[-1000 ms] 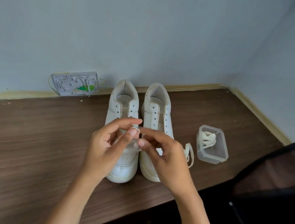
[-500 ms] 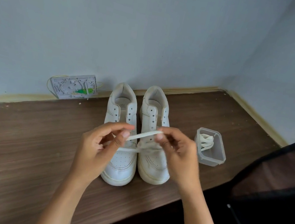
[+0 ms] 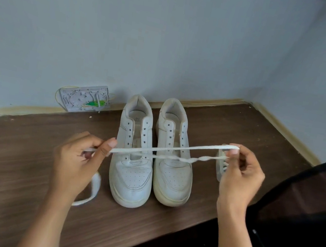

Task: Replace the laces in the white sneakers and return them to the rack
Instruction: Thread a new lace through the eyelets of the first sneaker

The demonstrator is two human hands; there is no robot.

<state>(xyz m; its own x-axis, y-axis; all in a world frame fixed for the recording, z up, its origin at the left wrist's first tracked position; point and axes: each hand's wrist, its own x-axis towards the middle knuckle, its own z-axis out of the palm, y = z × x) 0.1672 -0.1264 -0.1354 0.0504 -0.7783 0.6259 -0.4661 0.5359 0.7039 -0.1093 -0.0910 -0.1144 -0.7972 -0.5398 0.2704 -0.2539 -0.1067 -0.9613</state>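
White sneakers (image 3: 153,156) stand side by side on the brown counter (image 3: 11,162), toes toward me and heels toward the pale wall. I see bare eyelets on both: no lace runs through either shoe. The left one is whiter, the right one has a yellowed sole.

I have a flat white lace (image 3: 175,150) stretched across above the pair, over their tongues. My left hand (image 3: 78,158) pinches it between thumb and forefinger, the other fingers curled under; from that hand one end of the lace hangs down and loops onto the counter just left of the left sneaker. My right hand (image 3: 239,175) pinches the other part between thumb and fingertips, held a little higher, so the lace slopes up to the right. Near that hand the lace doubles back: one flat strand on top, one twisted strand just below, both running over the right sneaker.

Behind my right hand I make out part of a clear plastic container (image 3: 220,165) on the counter with white lace in it; most of it is hidden. At the wall, left of the sneakers, lies a small white plate (image 3: 85,97) with thin yellow wires and a green spot. A dark mesh panel (image 3: 306,201) fills the right edge.
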